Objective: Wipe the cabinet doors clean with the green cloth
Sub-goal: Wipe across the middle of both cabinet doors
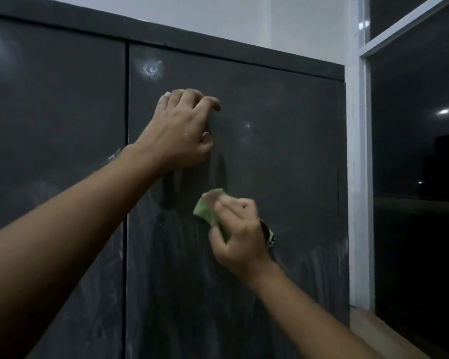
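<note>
Two dark grey cabinet doors fill the view. The right door (283,156) carries pale wipe streaks low down and a whitish smudge near its top left. My right hand (237,234) grips the folded green cloth (211,211) and holds it against the right door at mid height. Higher up on the same door my left hand (183,128) rests with curled fingers, fingertips touching the surface, holding nothing. The left door (55,130) shows faint smears behind my left forearm.
A narrow vertical gap (127,99) separates the two doors. A white window frame (358,177) stands right of the cabinet, with dark glass (420,164) beyond. A pale sill (373,325) runs along the lower right. White wall shows above the cabinet top.
</note>
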Available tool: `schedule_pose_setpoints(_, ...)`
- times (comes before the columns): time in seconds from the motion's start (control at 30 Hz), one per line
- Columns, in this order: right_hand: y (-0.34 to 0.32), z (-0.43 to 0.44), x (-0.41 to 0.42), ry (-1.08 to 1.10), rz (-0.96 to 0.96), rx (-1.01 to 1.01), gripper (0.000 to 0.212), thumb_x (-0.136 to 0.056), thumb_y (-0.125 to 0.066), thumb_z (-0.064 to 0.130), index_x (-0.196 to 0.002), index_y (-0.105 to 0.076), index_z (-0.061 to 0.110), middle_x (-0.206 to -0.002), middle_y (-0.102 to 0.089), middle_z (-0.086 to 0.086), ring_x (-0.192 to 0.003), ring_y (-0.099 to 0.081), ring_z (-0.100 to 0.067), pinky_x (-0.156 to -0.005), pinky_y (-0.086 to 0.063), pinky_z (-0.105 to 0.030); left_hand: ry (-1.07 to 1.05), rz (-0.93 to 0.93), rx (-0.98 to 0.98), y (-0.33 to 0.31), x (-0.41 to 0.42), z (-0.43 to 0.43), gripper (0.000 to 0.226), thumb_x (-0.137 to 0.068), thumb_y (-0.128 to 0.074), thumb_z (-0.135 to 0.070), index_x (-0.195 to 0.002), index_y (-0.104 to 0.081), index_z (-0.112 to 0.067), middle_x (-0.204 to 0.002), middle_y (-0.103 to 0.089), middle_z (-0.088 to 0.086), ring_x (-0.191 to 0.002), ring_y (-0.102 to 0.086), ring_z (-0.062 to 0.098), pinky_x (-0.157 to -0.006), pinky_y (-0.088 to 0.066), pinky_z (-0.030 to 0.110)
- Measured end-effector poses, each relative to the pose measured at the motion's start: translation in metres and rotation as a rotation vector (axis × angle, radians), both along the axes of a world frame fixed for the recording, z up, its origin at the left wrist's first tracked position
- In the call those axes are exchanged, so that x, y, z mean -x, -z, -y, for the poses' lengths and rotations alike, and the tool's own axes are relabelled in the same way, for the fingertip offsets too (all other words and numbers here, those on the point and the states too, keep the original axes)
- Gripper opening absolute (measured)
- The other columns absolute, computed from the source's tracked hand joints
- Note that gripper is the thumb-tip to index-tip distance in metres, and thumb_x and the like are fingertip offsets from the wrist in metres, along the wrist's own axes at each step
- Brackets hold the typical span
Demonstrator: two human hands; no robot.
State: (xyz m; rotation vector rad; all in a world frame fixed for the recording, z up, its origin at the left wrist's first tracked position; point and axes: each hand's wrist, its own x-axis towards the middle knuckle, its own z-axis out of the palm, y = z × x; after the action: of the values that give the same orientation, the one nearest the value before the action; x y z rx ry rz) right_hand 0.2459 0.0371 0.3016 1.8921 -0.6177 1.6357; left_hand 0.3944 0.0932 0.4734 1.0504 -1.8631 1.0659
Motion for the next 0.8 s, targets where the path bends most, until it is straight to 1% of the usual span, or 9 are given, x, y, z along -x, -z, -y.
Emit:
schedule_pose_setpoints(0.1,0.01,-0.007,-0.005,-0.076,-0.234,-0.004,0.045,-0.086,-0.058,0.006,-0.129,-0.068,0.012,-0.138,-0.063,-0.001,-0.114,-0.064,-0.022,-0.093,-0.037,-0.024,-0.004,0.009,-0.012,0.007,0.001,-0.006,0.055,-0.086,-0.054,-0.03,-0.14,-0.045,-0.023,-0.136,-0.046,0.011,-0.132,-0.035,0.033,-0.112,-0.029,0.052)
schedule_pose_setpoints(0.17,0.002,-0.01,0.001,-0.151,-0.256,-0.056,0.037,-0.083,-0.065,0.001,-0.118,-0.075,0.012,-0.129,-0.069,0.0,-0.112,-0.066,-0.006,-0.085,-0.04,-0.024,-0.005,0.017,-0.014,0.014,0.004,-0.011,0.054,-0.088,-0.056,-0.027,-0.14,-0.045,-0.023,-0.134,-0.045,0.01,-0.128,-0.035,0.031,-0.103,-0.035,0.046)
schedule_pose_setpoints(0.23,-0.017,-0.017,0.01,-0.339,-0.086,-0.307,0.031,-0.072,-0.076,-0.008,-0.099,-0.08,0.008,-0.108,-0.076,0.001,-0.097,-0.066,0.008,-0.084,-0.046,-0.015,0.045,-0.003,-0.048,0.021,0.006,-0.017,0.053,-0.088,-0.057,-0.023,-0.14,-0.044,-0.022,-0.129,-0.044,0.008,-0.122,-0.033,0.026,-0.1,-0.037,0.038)
schedule_pose_setpoints(0.3,-0.042,-0.024,0.021,-0.545,0.165,-0.521,0.03,-0.065,-0.081,-0.016,-0.086,-0.08,0.006,-0.088,-0.078,0.004,-0.084,-0.068,0.005,-0.081,-0.052,-0.014,0.114,-0.04,-0.094,0.024,0.009,-0.026,0.048,-0.088,-0.056,-0.021,-0.136,-0.047,-0.025,-0.12,-0.044,0.004,-0.115,-0.03,0.02,-0.099,-0.033,0.031)
schedule_pose_setpoints(0.43,-0.085,-0.027,0.027,-0.625,0.447,-0.487,0.031,-0.065,-0.084,-0.011,-0.077,-0.076,0.016,-0.085,-0.077,0.002,-0.083,-0.073,-0.011,-0.078,-0.06,-0.028,0.122,-0.09,-0.225,0.019,0.013,-0.04,0.039,-0.09,-0.059,-0.028,-0.128,-0.051,-0.029,-0.114,-0.048,0.0,-0.113,-0.035,0.018,-0.089,-0.033,0.027)
schedule_pose_setpoints(0.57,-0.107,-0.028,-0.009,-0.628,0.608,-0.362,0.033,-0.063,-0.077,-0.006,-0.061,-0.065,0.024,-0.079,-0.076,0.003,-0.08,-0.074,-0.014,-0.075,-0.062,-0.044,0.111,-0.175,-0.297,0.018,0.018,-0.044,0.031,-0.09,-0.06,-0.03,-0.119,-0.057,-0.02,-0.113,-0.055,0.004,-0.102,-0.056,0.021,-0.081,-0.049,0.03)
schedule_pose_setpoints(0.67,-0.116,-0.032,-0.033,-0.714,0.613,-0.426,0.029,-0.074,-0.075,-0.007,-0.075,-0.066,0.021,-0.084,-0.075,0.0,-0.081,-0.073,-0.015,-0.071,-0.061,-0.038,0.087,-0.331,-0.32,0.024,0.018,-0.047,0.03,-0.094,-0.052,-0.027,-0.122,-0.054,-0.016,-0.117,-0.049,0.006,-0.097,-0.056,0.021,-0.079,-0.052,0.03)
schedule_pose_setpoints(0.73,-0.119,-0.037,-0.038,-0.972,0.491,-0.528,0.026,-0.083,-0.061,-0.013,-0.089,-0.066,0.011,-0.097,-0.075,-0.009,-0.088,-0.072,-0.022,-0.071,-0.058,-0.035,0.106,-0.379,-0.262,0.026,0.012,-0.048,0.027,-0.093,-0.049,-0.024,-0.117,-0.057,-0.015,-0.111,-0.055,0.005,-0.093,-0.058,0.019,-0.071,-0.051,0.027)
schedule_pose_setpoints(0.8,-0.118,-0.042,-0.039,-1.246,0.347,-0.634,0.038,-0.084,-0.041,-0.019,-0.105,-0.061,0.006,-0.104,-0.072,-0.015,-0.089,-0.07,-0.026,-0.066,-0.056,-0.032,0.115,-0.379,-0.2,0.029,0.003,-0.047,0.026,-0.093,-0.052,-0.027,-0.116,-0.059,-0.016,-0.107,-0.06,0.004,-0.094,-0.06,0.019,-0.079,-0.055,0.035)
